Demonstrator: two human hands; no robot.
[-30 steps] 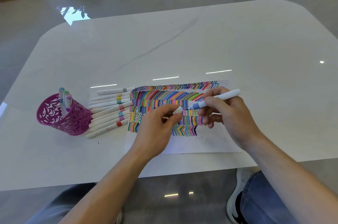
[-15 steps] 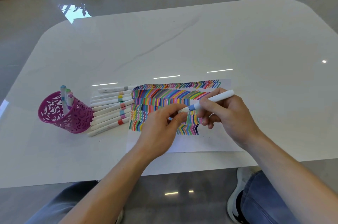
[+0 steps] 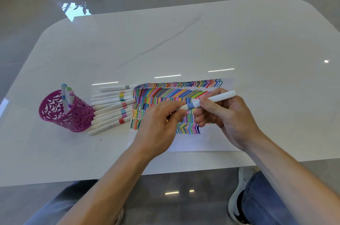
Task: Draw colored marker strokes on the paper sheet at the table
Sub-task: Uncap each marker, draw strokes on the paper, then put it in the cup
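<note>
Strokes in many colours already fill the far and left parts of the paper sheet (image 3: 211, 143), which lies flat on the white table (image 3: 184, 40) near its front edge, with bare white left along the sheet's near side. Above it, the right hand (image 3: 230, 120) grips a white marker (image 3: 211, 100) with a blue band, fingers curled round the barrel, the pen lying nearly level and clear of the paper. The left hand (image 3: 158, 129) pinches the cap (image 3: 182, 108) at the marker's left end between thumb and fingertips. The cap sits up against the blue band and no tip shows, so this looks like a step between strokes rather than drawing, though I cannot tell whether the cap is going on or coming off. If it is coming off, the next move calls for a straight pull, then tilting the tip down to the unfinished chevron row. If it is going on, this pen belongs with the row of capped markers (image 3: 112, 110) lying just left of the sheet, beside the pink cut-out cup (image 3: 64, 114), and a fresh colour is needed.
</note>
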